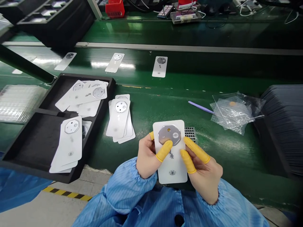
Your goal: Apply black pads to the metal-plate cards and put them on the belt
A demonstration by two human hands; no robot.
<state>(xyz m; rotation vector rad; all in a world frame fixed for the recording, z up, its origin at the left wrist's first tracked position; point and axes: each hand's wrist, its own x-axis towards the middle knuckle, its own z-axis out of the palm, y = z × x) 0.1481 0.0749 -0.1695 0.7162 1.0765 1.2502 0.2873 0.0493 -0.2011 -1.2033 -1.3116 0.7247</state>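
A white panel (172,164) with rounded corners and a silver octagonal plate stands tilted up before me, held over the green bench. My left hand (150,156), with yellow finger covers, grips its left side, the thumb lying on the lower edge of the silver plate. At the panel's right edge, my right hand (203,171) has its yellow-covered thumb and a finger against the border, holding it too. Behind the panel, partly hidden, lies a sheet of small black dots (190,135).
Left of my hands is a stack of white panels (120,121); beyond it a black tray (26,138) holds several more. Three panels lie on the green strip behind. Purple tweezers (201,107) touch clear plastic bags (233,113). Dark stacked trays (284,126) stand right. Blue fabric shows lower left.
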